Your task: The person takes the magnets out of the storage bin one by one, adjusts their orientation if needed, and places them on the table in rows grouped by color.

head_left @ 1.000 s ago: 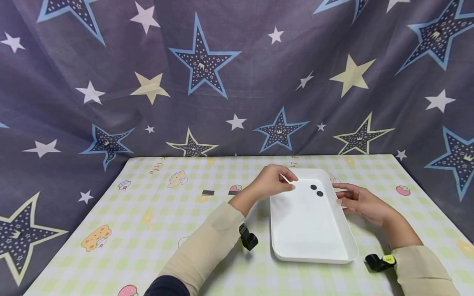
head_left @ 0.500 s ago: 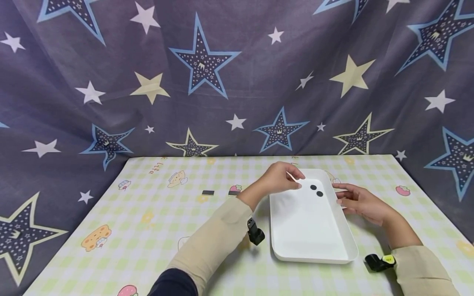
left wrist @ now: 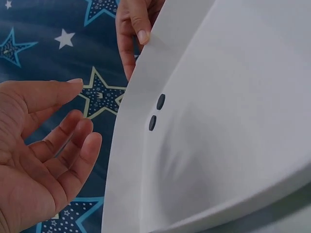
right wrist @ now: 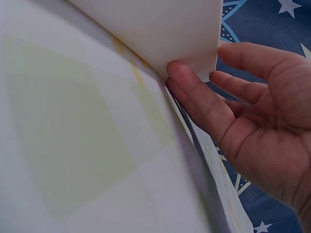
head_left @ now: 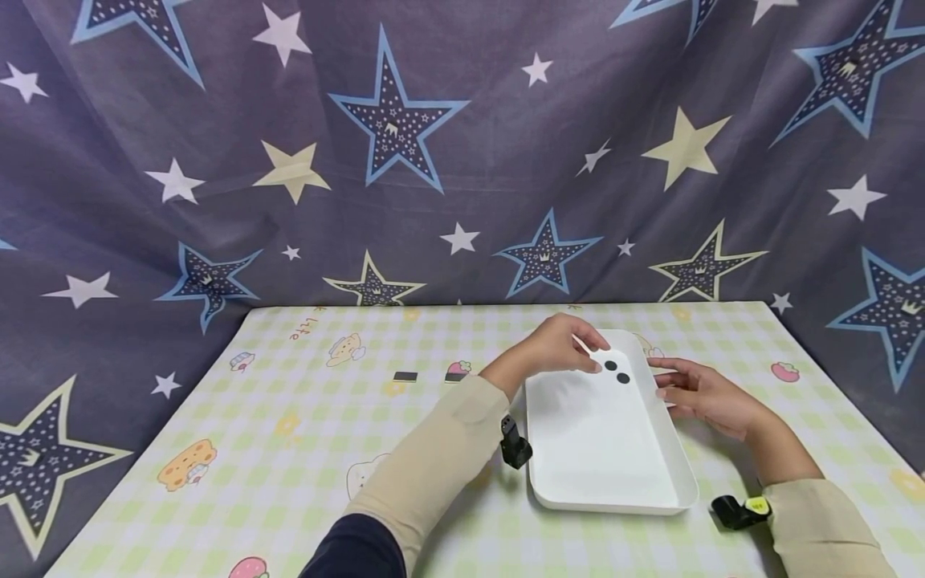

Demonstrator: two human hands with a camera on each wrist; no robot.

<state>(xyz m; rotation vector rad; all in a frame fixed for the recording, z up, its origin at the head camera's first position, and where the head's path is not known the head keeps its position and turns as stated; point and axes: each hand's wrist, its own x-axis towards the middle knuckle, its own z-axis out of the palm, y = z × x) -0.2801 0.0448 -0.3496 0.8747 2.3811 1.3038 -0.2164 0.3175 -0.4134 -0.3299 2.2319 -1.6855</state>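
Observation:
A shallow white tray (head_left: 600, 449) lies on the table, and two small black discs (head_left: 623, 378) sit near its far right corner. Over the tray's far left part is my left hand (head_left: 560, 347), thumb and index spread apart a little left of the discs. The left wrist view shows that hand (left wrist: 53, 160) with loosely bent fingers and nothing between them. My right hand (head_left: 711, 399) touches the outside of the tray's right wall with its fingertips. In the right wrist view, fingers (right wrist: 199, 97) lie against the white wall (right wrist: 165, 29).
Two small dark flat pieces, one left (head_left: 405, 376) and one closer to the arm (head_left: 456, 376), lie left of the tray. A checked cloth (head_left: 238, 417) covers the table. A starry curtain (head_left: 506, 160) hangs behind. Each sleeve carries a black wrist camera (head_left: 516, 444).
My left hand has moved right over the tray, closer to the two black discs. The right hand, the tray and the discs stay in place.

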